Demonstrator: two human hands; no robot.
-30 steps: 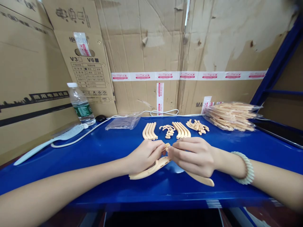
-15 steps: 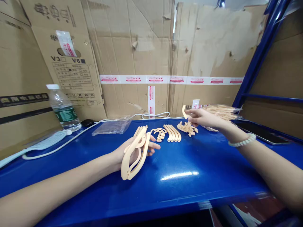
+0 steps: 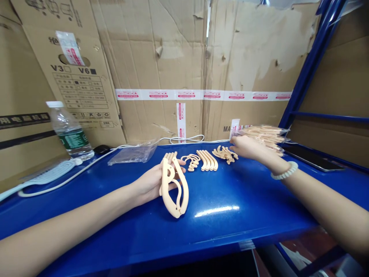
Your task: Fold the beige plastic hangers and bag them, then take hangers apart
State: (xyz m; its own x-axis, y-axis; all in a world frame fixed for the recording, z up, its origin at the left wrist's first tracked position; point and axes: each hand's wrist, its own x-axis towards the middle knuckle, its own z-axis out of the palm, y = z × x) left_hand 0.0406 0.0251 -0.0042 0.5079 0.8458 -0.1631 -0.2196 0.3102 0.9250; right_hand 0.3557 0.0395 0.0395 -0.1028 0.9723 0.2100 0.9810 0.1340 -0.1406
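Observation:
My left hand [image 3: 154, 179], its fingers wrapped behind, holds a beige plastic folding hanger [image 3: 184, 192] above the blue table, hook end up and the two arms meeting at the bottom. Behind that hand, more beige arms partly show. My right hand [image 3: 245, 147] is at the back right, beside the plastic-bagged beige hanger parts [image 3: 266, 134]. Its fingers are curled, and anything in them is hidden. Between the hands lie several curved hooks [image 3: 192, 161], a row of hanger arms [image 3: 208, 161] and a pile of small beige pieces [image 3: 226, 154].
An empty clear plastic bag [image 3: 132, 153] and a water bottle [image 3: 70, 132] stand or lie at the back left, near a pale blue fan-like object [image 3: 49, 173]. A white cable [image 3: 95, 158] runs along the back. A phone [image 3: 313, 157] lies at right. Cardboard walls [image 3: 158, 69] enclose the table.
The curved beige piece seen in my right hand is out of sight, and that hand has lowered slightly towards the bagged parts. My left hand has turned the hanger more upright.

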